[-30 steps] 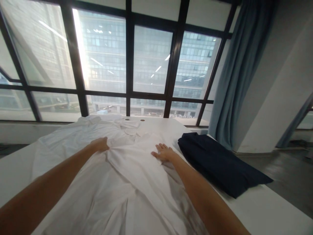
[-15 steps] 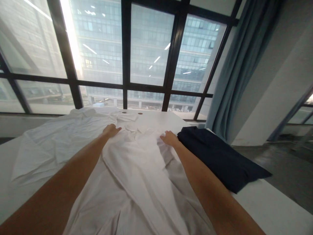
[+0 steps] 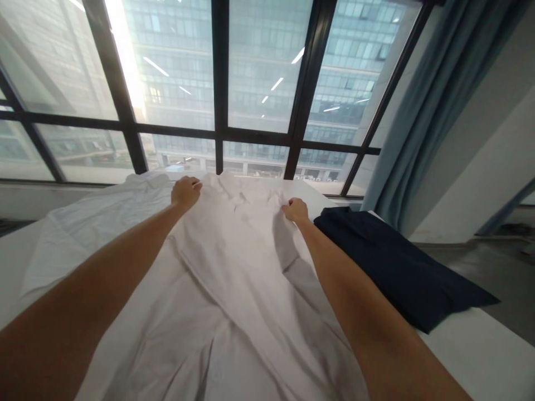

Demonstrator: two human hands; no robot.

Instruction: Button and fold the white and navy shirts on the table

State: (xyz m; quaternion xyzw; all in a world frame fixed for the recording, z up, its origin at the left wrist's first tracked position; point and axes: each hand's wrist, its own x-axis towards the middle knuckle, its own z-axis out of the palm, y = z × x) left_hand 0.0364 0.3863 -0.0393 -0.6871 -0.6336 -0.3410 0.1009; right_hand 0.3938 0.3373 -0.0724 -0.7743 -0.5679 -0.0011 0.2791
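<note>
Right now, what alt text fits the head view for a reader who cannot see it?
Two bare arms reach across a white garment spread on a white table; the left hand and right hand each grip its far end near the collar. A folded dark cloth lies to the right, before large windows.

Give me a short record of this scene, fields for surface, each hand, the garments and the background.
surface: white table
left hand: closed on the far edge of the white shirt
right hand: pinching the same shirt near its far edge
white shirt: spread flat, wrinkled, between both arms
dark garment: folded, lying on the table right of the shirt
background: large window with dark frames, blue curtain at right
</note>
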